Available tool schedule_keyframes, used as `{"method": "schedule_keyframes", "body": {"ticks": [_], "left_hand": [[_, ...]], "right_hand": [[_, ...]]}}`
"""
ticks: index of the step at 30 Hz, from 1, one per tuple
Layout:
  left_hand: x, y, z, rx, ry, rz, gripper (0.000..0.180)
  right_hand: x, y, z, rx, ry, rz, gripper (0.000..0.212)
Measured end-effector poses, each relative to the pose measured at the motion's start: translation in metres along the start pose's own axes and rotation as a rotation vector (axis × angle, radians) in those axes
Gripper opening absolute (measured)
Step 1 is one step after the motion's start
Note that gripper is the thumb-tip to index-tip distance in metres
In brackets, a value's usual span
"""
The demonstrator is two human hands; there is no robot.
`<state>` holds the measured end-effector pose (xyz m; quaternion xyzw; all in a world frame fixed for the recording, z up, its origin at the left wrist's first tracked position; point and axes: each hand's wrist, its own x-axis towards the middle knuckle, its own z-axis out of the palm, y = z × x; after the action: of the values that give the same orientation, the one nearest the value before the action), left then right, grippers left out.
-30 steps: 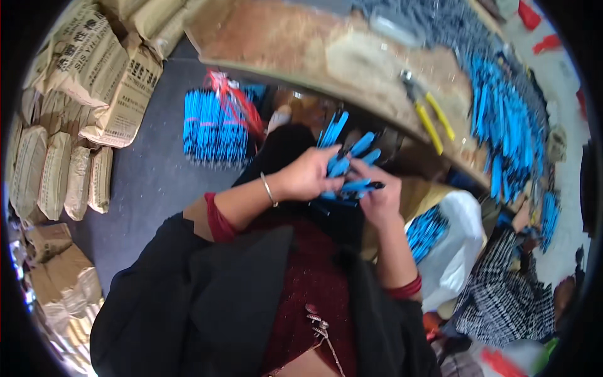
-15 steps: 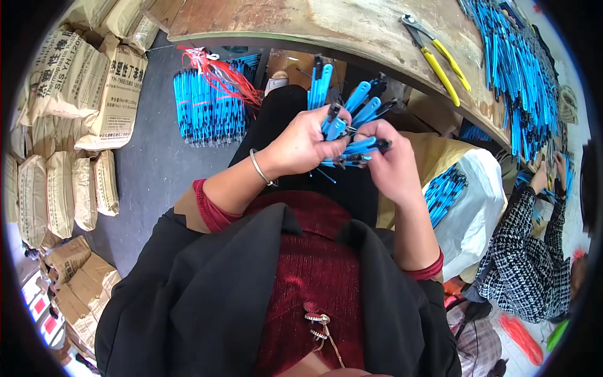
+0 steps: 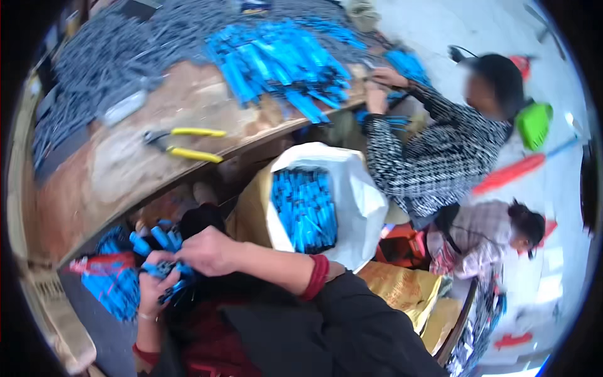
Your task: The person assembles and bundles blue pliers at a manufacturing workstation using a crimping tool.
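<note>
Low at the left, my left hand (image 3: 152, 286) is closed around a bunch of slim blue plastic strips (image 3: 164, 239) with black ends, which fan out above the fingers. My right hand (image 3: 208, 250) is pressed against the same bunch from the right, its fingers drawn together in a pinch. What sits between those fingertips is hidden and blurred. Just beyond the bunch, on the floor, lie tied bundles of the same blue strips (image 3: 116, 292) with red string (image 3: 103, 262) on top.
Yellow-handled pliers (image 3: 198, 132) lie on the wooden table (image 3: 125, 169). Farther back are a blue strip heap (image 3: 276, 56) and many grey pieces (image 3: 125, 56). A white-lined sack (image 3: 364, 195) of blue strips stands to my right. A co-worker's patterned sleeve (image 3: 389, 151) reaches over the table edge.
My view has swung to the right, so hands and table appear farther left. The bunch stays in my left hand; my right hand has come closer to it, over its top.
</note>
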<state>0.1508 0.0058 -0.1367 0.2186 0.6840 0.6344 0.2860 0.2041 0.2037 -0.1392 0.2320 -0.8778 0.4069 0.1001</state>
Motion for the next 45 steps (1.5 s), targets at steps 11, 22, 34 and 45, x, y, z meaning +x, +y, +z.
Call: {"method": "schedule_keyframes", "body": {"ticks": [11,22,34,45], "left_hand": [[0.032,0.01,-0.001,0.025,-0.023,0.093,0.017],[0.022,0.003,-0.03,-0.34,-0.005,0.187,0.027],[0.007,0.012,-0.022,-0.338,-0.067,0.075,0.029],[0.006,0.028,0.005,-0.346,-0.217,0.188,0.014]], "right_hand": [[-0.218,0.036,-0.248,-0.164,1.085,1.104,0.035],[-0.079,0.031,-0.183,-0.039,1.021,0.689,0.028],[0.059,0.068,-0.092,-0.763,0.199,0.258,0.054],[0.081,0.065,-0.106,-0.661,0.101,0.428,0.058]]}}
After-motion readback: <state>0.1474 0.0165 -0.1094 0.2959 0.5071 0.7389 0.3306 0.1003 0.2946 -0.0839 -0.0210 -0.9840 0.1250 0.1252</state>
